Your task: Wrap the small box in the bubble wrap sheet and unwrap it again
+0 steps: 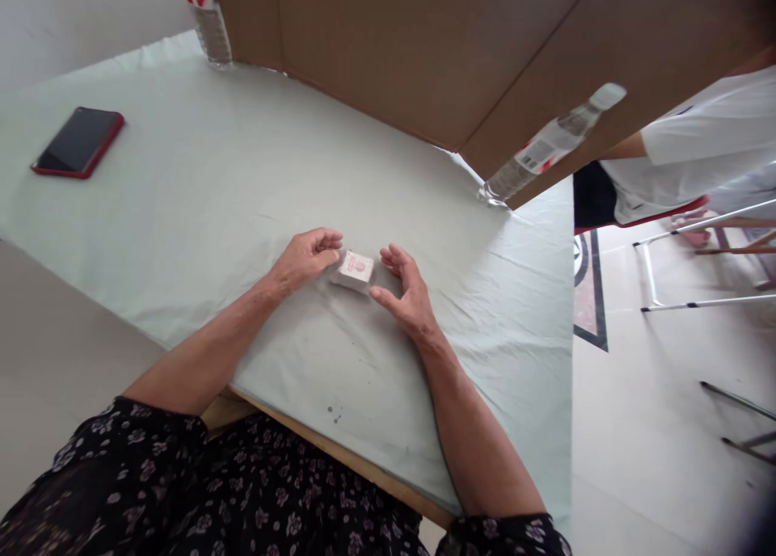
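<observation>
A small white box-shaped packet (355, 270) with reddish print on top lies on the pale green tablecloth (200, 192). Close by its left side rests my left hand (306, 259), fingers loosely bent and thumb near the packet's edge; it grips nothing. On the other side, my right hand (407, 291) is open, thumb and fingers spread apart with a gap between them and the packet. What exactly the packet contains cannot be made out.
Brown cardboard panels (388, 47) stand across the far side, with one clear water bottle (212, 31) at the left and another bottle (546, 148), which looks slanted, at the right. A red-cased phone (78, 142) lies far left. Beyond the right edge sits a person in a white shirt (709, 136).
</observation>
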Motion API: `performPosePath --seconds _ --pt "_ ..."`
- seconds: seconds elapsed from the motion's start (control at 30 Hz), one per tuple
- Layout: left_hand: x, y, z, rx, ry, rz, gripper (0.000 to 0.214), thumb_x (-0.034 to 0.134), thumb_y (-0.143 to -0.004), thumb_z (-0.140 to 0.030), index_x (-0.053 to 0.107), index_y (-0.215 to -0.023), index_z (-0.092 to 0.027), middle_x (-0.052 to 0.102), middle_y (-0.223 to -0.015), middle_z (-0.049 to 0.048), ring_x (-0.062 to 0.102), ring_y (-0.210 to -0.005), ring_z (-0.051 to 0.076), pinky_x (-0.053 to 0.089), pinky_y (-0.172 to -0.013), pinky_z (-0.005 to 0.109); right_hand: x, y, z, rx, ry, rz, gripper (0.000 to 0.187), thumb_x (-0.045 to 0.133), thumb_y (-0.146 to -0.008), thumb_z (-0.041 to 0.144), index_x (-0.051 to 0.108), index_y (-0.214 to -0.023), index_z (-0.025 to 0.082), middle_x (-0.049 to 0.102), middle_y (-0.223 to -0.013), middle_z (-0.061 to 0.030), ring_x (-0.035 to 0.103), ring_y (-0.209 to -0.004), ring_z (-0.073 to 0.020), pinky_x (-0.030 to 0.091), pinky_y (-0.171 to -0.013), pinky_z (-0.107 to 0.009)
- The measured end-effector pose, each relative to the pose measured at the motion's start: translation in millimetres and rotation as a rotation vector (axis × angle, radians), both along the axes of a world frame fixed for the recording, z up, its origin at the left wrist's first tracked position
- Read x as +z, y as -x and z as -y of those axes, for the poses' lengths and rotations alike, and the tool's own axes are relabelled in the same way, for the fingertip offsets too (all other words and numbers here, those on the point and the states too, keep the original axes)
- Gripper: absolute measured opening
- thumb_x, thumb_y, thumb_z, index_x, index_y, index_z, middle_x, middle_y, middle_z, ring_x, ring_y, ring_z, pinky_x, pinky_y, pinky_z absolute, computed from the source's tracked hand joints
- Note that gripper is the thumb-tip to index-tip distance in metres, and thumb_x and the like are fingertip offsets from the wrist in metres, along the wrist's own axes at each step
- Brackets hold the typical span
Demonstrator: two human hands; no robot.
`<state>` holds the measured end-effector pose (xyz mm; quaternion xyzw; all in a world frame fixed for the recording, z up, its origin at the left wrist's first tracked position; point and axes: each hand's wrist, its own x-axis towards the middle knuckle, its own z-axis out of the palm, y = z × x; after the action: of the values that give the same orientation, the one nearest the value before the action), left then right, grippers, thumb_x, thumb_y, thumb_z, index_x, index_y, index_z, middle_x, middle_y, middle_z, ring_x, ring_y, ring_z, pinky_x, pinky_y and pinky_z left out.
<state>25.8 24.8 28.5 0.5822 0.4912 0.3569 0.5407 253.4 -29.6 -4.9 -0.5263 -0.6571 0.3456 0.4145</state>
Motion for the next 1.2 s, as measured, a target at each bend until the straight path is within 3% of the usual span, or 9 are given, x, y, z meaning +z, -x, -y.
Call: performPosePath --seconds 0.13,0.4,0.67,0.87,1.0,1.2 --pt "5.7 0 2 -0.099 0.024 -0.023 0.065 0.068 -0.07 -0.035 0.061 -0.131 -0.011 0.068 -0.128 0.0169 0.064 -0.118 0.029 0.049 -0.104 0.043 -1.2 12 0 0.037 -0.033 0.117 0.1 0.076 -0.072 0.069 0.037 -0.154 0.027 0.05 -0.152 -0.0167 0.05 -0.139 -0.0355 0.033 -0.118 -0.058" --pt "2.3 -5 6 -0.15 -0.07 -0.071 0.064 0.065 -0.07 -0.032 0.061 -0.132 -0.013 0.069 -0.114 0.0112 0.066 -0.098 0.023 0.055 -0.088 0.037 -2.6 13 4 -0.001 -0.099 0.106 0.076 0.073 -0.083 0.047 0.041 -0.15 0.03 0.066 -0.126 -0.0084 0.061 -0.119 -0.0268 0.043 -0.11 -0.05" --pt "8.7 0 2 -0.12 -0.004 -0.087 0.062 0.063 -0.069 -0.035 0.064 -0.126 -0.011 0.069 -0.12 0.0148 0.065 -0.108 0.028 0.052 -0.098 0.045 -2.7 8 7 0.047 -0.074 0.112 0.078 0.074 -0.08 0.061 0.046 -0.147 0.03 0.061 -0.142 -0.0125 0.057 -0.13 -0.0331 0.04 -0.113 -0.057" --pt "8.1 0 3 -0.166 0.006 -0.078 0.061 0.066 -0.069 -0.034 0.065 -0.126 -0.012 0.069 -0.123 0.015 0.064 -0.112 0.029 0.052 -0.098 0.044 3.2 8 11 -0.025 -0.113 0.06 0.062 0.069 -0.087 0.055 0.052 -0.141 0.03 0.063 -0.14 -0.0116 0.059 -0.129 -0.0306 0.047 -0.108 -0.053" --pt "3.7 0 1 -0.207 -0.008 -0.074 0.062 0.066 -0.07 -0.033 0.064 -0.128 -0.012 0.07 -0.118 0.0135 0.065 -0.108 0.026 0.051 -0.096 0.042 11.8 10 11 -0.086 -0.22 0.123 0.049 0.071 -0.087 0.045 0.059 -0.132 0.029 0.064 -0.138 -0.0107 0.059 -0.129 -0.0293 0.047 -0.108 -0.053" --pt "-0.5 0 -1 -0.224 -0.036 -0.093 0.055 0.063 -0.069 -0.032 0.066 -0.121 -0.012 0.07 -0.104 0.0093 0.064 -0.095 0.021 0.051 -0.087 0.036 32.9 7 -1 0.015 -0.33 0.303 0.02 0.067 -0.091 0.034 0.07 -0.11 0.029 0.071 -0.126 -0.0075 0.063 -0.122 -0.0264 0.048 -0.107 -0.05"
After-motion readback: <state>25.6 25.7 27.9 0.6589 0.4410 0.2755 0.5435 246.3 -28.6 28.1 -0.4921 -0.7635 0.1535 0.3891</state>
